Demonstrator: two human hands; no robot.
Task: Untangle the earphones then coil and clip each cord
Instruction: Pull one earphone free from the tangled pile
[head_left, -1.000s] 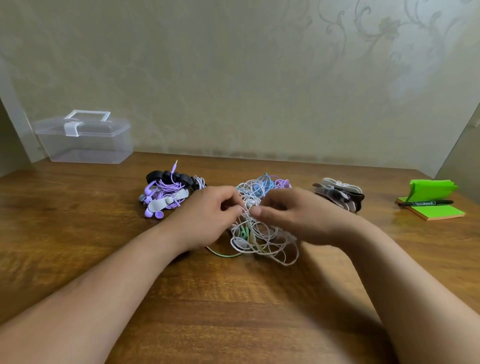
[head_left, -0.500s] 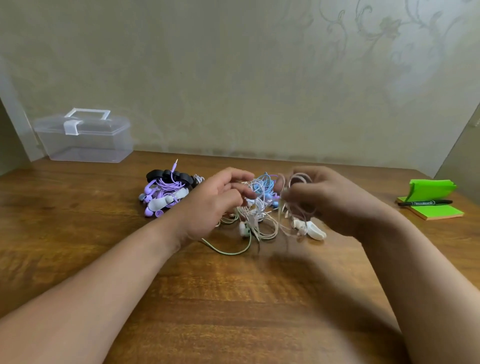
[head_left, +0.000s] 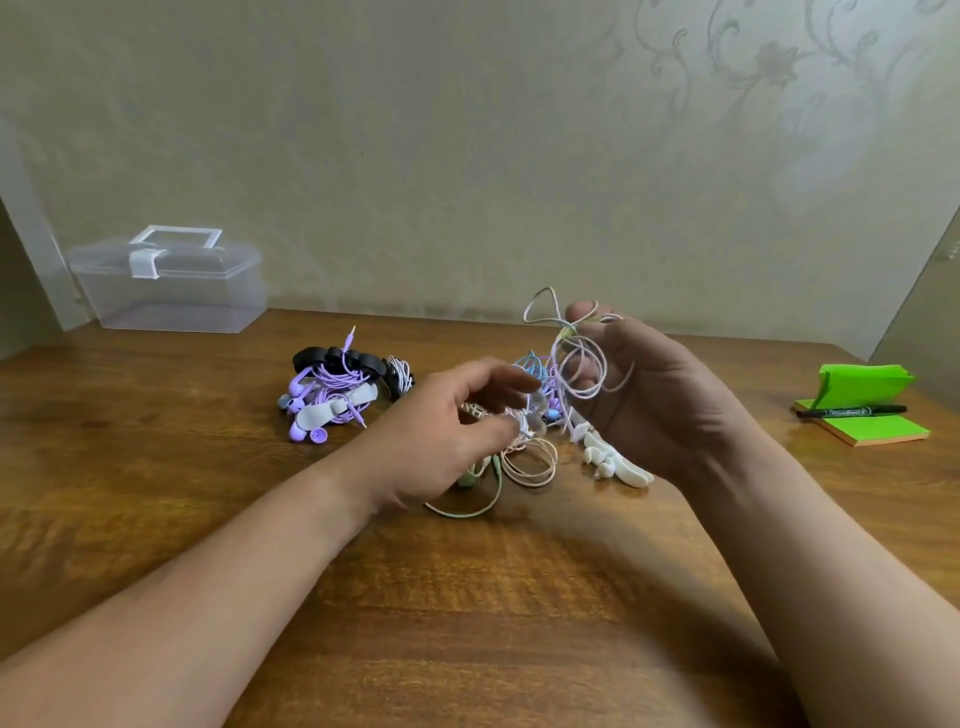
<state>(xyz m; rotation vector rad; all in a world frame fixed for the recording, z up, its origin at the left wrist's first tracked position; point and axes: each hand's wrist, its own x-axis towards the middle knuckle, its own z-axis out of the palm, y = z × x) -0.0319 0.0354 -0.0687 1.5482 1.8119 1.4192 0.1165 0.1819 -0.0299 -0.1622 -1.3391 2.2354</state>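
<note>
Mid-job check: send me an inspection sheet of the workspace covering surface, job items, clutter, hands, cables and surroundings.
Surface: wooden table, glossy grain.
Job's things: earphone tangle on the table between the hands; purple earphones bundled at left beside black clips; white clips lying below the right hand.
Clutter: clear lidded box back left; green sticky pad far right with a black marker on it.
Grippers: right hand held up, pinching pale cord loops; left hand over the tangle, blurred, grip unclear.
Cables: the lifted loops run down into the tangle, not free.
Surroundings: patterned wall behind; nothing else seen.
</note>
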